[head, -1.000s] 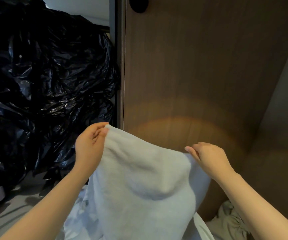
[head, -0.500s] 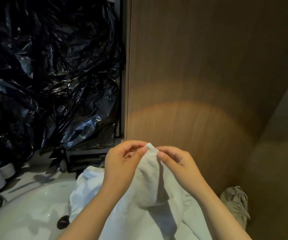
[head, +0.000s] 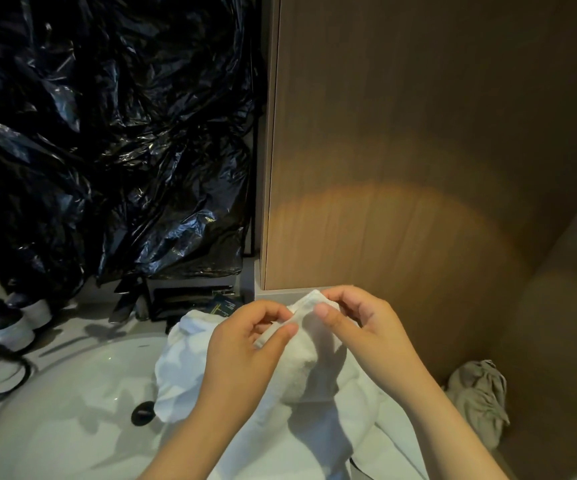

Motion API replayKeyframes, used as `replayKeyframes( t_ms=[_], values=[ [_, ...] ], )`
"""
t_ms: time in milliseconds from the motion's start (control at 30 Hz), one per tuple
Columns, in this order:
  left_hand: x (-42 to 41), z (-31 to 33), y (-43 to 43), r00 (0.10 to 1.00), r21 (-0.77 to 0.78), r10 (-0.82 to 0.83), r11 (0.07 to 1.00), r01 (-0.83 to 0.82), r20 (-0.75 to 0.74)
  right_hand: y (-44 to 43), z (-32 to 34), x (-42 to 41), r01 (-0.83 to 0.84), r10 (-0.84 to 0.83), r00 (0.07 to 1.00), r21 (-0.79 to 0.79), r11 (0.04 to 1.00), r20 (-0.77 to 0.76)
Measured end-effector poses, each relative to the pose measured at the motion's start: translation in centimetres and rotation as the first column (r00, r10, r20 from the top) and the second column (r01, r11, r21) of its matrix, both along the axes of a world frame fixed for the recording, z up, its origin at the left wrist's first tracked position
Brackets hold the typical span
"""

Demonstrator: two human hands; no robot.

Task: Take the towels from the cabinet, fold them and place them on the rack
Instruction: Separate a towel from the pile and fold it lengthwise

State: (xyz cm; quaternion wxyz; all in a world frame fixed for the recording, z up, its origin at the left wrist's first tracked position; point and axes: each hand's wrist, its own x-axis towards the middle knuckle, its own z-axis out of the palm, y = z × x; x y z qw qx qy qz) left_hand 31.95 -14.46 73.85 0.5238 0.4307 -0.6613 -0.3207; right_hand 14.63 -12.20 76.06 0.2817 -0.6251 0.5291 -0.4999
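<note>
Left hand, right hand close together above sink. My fingers on both curled, pinching white towel at joined top corners. Towel hangs down from pinch, long axis vertical, bulk bunched below wrists. Both hands equally near. Rack not in view.

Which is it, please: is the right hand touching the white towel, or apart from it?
Touching. The head view shows the right hand pinching the white towel at its raised corner, thumb pressed flat on the cloth.
</note>
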Motion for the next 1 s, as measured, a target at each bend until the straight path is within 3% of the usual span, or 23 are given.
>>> replayKeyframes(
  t_ms=[200,400,600,1000],
  values=[
    [-0.1,-0.4,0.1,0.998,-0.04,-0.059,0.997,0.06,0.031,0.1,0.5,0.6,0.038,-0.041,0.998,-0.059,0.998,-0.044],
    [0.3,-1.7,0.2,0.988,-0.128,-0.078,0.987,0.095,0.135,-0.2,0.3,0.9,0.121,-0.119,0.993,-0.097,0.988,0.026],
    [0.8,-3.1,-0.1,0.974,-0.083,-0.088,0.991,0.107,0.208,-0.9,1.2,0.1,0.217,-0.207,0.975,-0.161,0.963,0.076],
    [3.9,-3.1,-2.1,0.963,-0.004,-0.086,0.996,0.09,0.255,-1.5,3.2,-1.8,0.323,-0.368,0.924,-0.305,0.896,-0.104]
  ],
)
